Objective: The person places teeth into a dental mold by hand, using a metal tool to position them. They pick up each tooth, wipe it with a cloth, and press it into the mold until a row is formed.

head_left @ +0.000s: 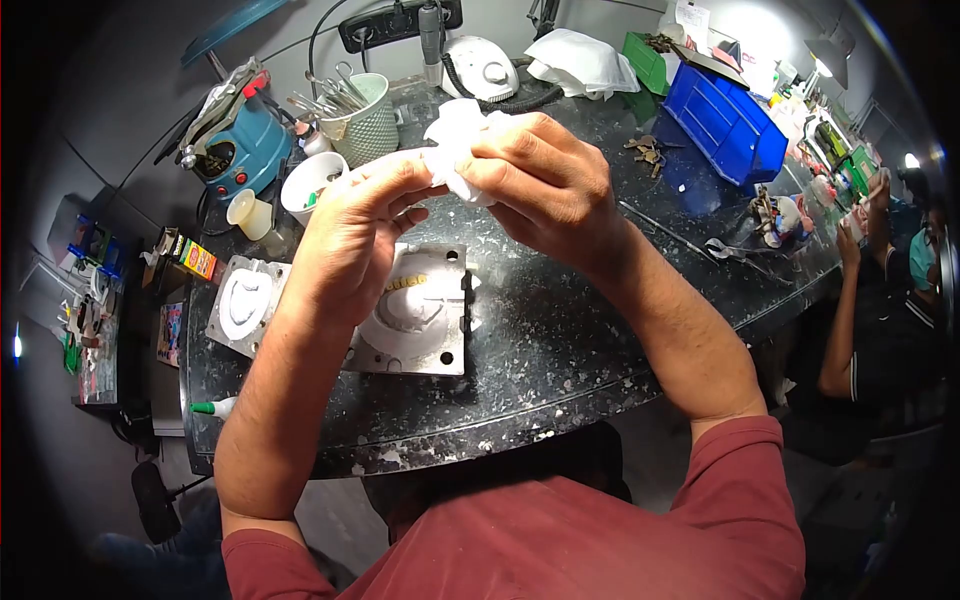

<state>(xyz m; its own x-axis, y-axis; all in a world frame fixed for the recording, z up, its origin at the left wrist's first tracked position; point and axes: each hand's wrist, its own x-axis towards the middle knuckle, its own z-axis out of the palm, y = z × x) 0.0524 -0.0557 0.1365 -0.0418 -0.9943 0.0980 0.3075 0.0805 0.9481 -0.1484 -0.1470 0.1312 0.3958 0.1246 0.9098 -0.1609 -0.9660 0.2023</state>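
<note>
Above the bench, both hands are raised around a crumpled white tissue (458, 130). My right hand (550, 185) has its fingers bent and pressed onto the tissue. From the other side my left hand (355, 225) pinches its edge between thumb and fingers; whether anything is wrapped inside is hidden. Below my left hand lies a square metal mould half (450, 345) with a white arch-shaped cast and a row of yellowish teeth in it, partly covered by the forearm. Left of that forearm sits another metal mould half (240, 305) with a white oval filling.
A black speckled bench (560, 350) curves around me. At the back are a green textured cup (365, 125) of tools, a white cup (310, 185), a blue machine (240, 150) and a blue bin (725, 125). Metal tools (670, 230) lie right. Another person (900, 260) sits far right.
</note>
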